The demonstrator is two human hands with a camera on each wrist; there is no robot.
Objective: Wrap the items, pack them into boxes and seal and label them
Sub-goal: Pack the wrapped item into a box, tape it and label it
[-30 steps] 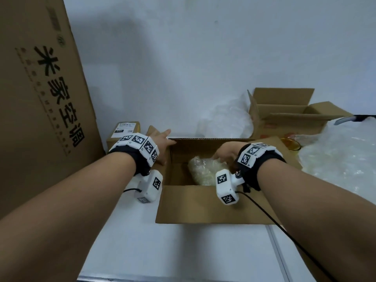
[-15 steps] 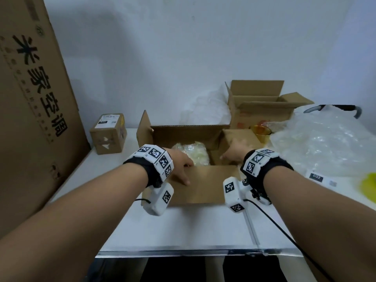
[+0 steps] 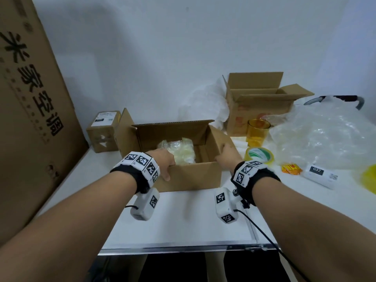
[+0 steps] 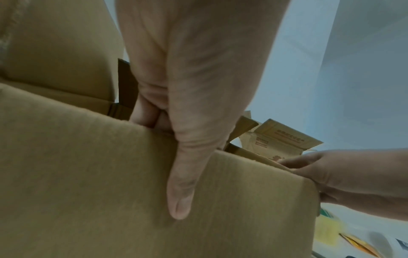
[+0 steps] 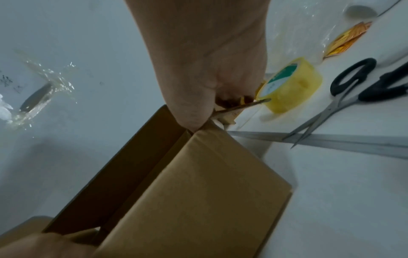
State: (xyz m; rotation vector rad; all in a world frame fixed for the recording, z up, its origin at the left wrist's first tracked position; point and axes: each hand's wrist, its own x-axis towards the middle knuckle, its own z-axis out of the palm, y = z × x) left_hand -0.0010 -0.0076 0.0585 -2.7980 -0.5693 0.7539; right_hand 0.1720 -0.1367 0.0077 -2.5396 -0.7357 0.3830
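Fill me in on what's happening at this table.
A person is packing. The left hand grips the near wall of the open box, thumb outside and fingers inside. The right hand holds the box's right flap. A bubble-wrapped item already lies inside. The flaps are still open, so nothing is sealed. The tape and scissors lie on the table to the right, untouched.

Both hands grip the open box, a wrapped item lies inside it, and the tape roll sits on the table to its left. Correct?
Not quite. The tape roll sits to the right of the box, beside the right hand, as the head view shows. The rest holds: the left hand grips the near wall too, and the wrapped item lies inside.
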